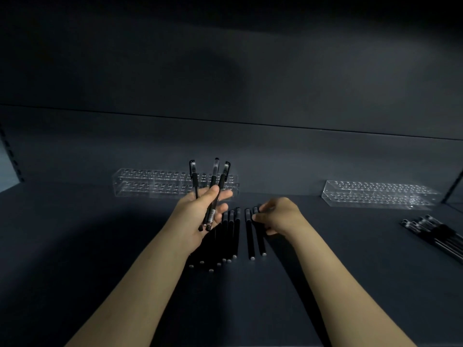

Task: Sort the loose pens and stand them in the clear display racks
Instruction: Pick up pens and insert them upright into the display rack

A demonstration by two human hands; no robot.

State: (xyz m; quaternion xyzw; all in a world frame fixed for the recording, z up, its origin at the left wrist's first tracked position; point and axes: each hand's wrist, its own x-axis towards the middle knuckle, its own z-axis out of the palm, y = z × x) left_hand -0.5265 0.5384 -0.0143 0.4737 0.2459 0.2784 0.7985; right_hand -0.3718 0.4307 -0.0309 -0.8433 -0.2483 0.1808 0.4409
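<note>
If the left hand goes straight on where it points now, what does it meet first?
Probably the left clear rack, directly beyond the left hand and its three held pens; the pens may reach it first. Depth is unclear.

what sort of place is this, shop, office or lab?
Probably a stationery shop's shelf bay, though not certain: a dark shelf with a slotted upright at its left edge, a left display rack and right display rack of clear plastic, and many identical black pens.
</note>
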